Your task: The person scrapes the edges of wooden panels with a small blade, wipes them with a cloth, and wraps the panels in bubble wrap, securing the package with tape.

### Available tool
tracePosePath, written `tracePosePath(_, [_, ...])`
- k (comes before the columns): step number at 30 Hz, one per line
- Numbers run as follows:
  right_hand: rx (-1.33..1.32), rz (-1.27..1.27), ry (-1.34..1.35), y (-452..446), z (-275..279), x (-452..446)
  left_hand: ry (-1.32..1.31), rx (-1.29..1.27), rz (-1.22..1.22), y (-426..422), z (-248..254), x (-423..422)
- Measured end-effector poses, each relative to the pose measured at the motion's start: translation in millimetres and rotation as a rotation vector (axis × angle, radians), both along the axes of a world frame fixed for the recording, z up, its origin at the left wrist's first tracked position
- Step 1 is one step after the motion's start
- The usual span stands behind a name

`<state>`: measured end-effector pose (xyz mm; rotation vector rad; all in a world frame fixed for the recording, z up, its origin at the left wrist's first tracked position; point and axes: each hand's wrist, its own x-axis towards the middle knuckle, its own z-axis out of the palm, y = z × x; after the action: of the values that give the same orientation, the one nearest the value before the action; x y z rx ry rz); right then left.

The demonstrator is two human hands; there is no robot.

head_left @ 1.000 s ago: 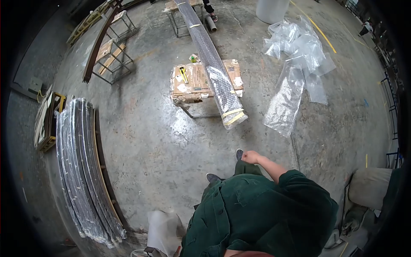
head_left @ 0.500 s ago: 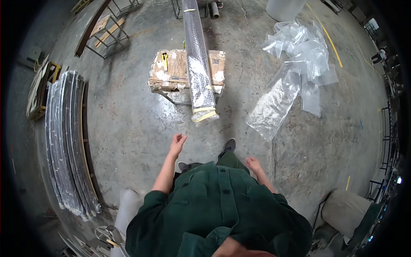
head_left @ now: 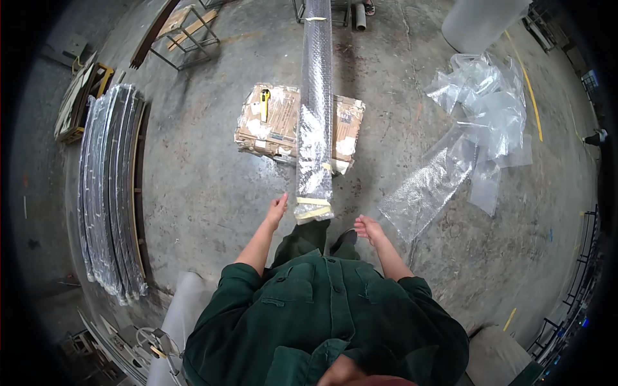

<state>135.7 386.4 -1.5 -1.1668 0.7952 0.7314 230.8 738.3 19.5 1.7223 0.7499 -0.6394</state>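
A long bundle in bubble wrap (head_left: pixel 314 138) lies across a cardboard-topped stand, its near end bound with yellowish tape (head_left: pixel 313 211) and pointing at my body. My left hand (head_left: pixel 277 210) is just left of that end, apart from it, with fingers loosely bent and nothing in them. To the right of the end, my right hand (head_left: pixel 369 229) is held out with its fingers apart, also bare. Neither hand touches the bundle. On the stand's worn cardboard (head_left: pixel 281 125), left of the bundle, rests a yellow utility knife (head_left: pixel 264 105).
Loose bubble wrap and clear plastic sheets (head_left: pixel 489 116) spread over the concrete floor at right, near a large wrap roll (head_left: pixel 483 26). Several long wrapped pieces (head_left: pixel 111 193) lie on the left. Behind left is a metal trestle (head_left: pixel 187 42); a pale roll (head_left: pixel 177 325) is beside me.
I have stepped closer to the stand, so the bundle's taped end is now near my legs. Both hands have risen and moved forward, to either side of that end.
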Motion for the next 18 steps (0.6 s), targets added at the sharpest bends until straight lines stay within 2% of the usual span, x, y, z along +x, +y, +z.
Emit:
tracePosePath(4, [0.019, -0.006, 0.093, 59, -1, 90, 0.212, -0.113, -0.072, 11, -44, 37])
tracePosePath(5, [0.015, -0.029, 0.12, 73, -5, 109, 0.237, -0.196, -0.055, 6, -46, 43])
tracePosePath(6, [0.123, -0.061, 0.129, 85, -8, 128, 0.26, -0.283, -0.034, 1, -45, 51])
tracePosePath(8, [0.3, -0.157, -0.011, 108, -16, 153, 0.284, -0.461, 0.007, -12, -54, 63])
tracePosePath(9, [0.244, -0.168, 0.032, 114, -32, 161, 0.284, -0.549, 0.027, -18, -62, 62])
tracePosePath(10, [0.31, -0.17, 0.051, 115, -46, 163, 0.284, -0.633, 0.044, -24, -69, 60])
tracePosePath(11, [0.377, -0.182, 0.07, 119, -47, 169, 0.269, -0.622, 0.074, -30, -92, 54])
tracePosePath(12, [0.442, -0.2, 0.09, 122, -42, 174, 0.312, -0.53, 0.054, -35, -79, 57])
tracePosePath(14, [0.431, -0.205, 0.178, 122, -31, 172, 0.367, -0.601, 0.124, -42, -54, 62])
tracePosePath(18, [0.418, -0.203, 0.162, 131, -21, 179, 0.319, -0.506, 0.155, -45, -62, 56])
